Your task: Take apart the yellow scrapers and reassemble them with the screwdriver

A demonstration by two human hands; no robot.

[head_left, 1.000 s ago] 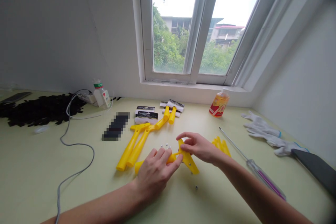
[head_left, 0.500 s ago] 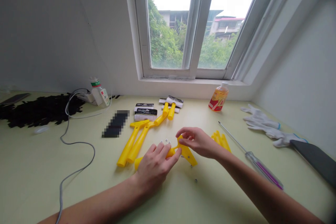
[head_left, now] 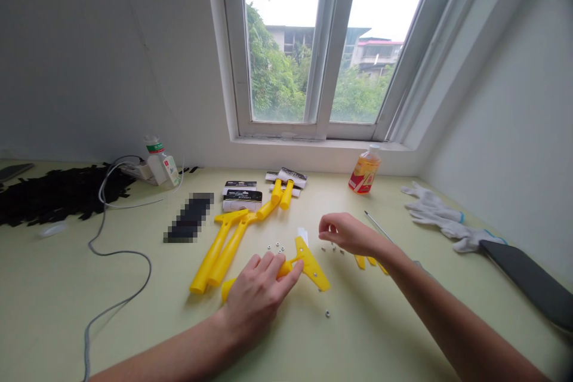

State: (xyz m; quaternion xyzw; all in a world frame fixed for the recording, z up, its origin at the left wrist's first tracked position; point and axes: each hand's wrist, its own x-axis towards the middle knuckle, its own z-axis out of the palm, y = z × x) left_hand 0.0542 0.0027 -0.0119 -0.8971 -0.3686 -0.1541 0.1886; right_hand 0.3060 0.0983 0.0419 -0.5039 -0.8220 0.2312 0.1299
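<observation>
My left hand (head_left: pixel 262 286) is wrapped around the handle of a yellow scraper (head_left: pixel 312 265), holding it down on the table. Its wide flat head points right, with small holes and a bit of metal showing in it. A white strip (head_left: pixel 303 234) lies partly under the head. To the right, my right hand (head_left: pixel 351 233) hovers with fingertips curled in to the thumb; whatever is pinched there is hidden. Small screws (head_left: pixel 342 252) lie below it. Several nuts (head_left: pixel 277 245) sit beyond my left hand, and a single nut (head_left: pixel 327 314) lies nearer me.
More yellow scraper handles (head_left: pixel 228 253) lie left of centre, near packaged pieces (head_left: pixel 242 200). Yellow parts (head_left: pixel 359 261) and a screwdriver (head_left: pixel 378 225) are partly behind my right arm. Gloves (head_left: pixel 432 212), an orange bottle (head_left: pixel 364 172), a grey cable (head_left: pixel 145 262) and black strips (head_left: pixel 67 191) surround them.
My right hand has moved off the scraper's head to the right, fingers curled in. My left hand keeps its hold on the handle. The view has shifted slightly.
</observation>
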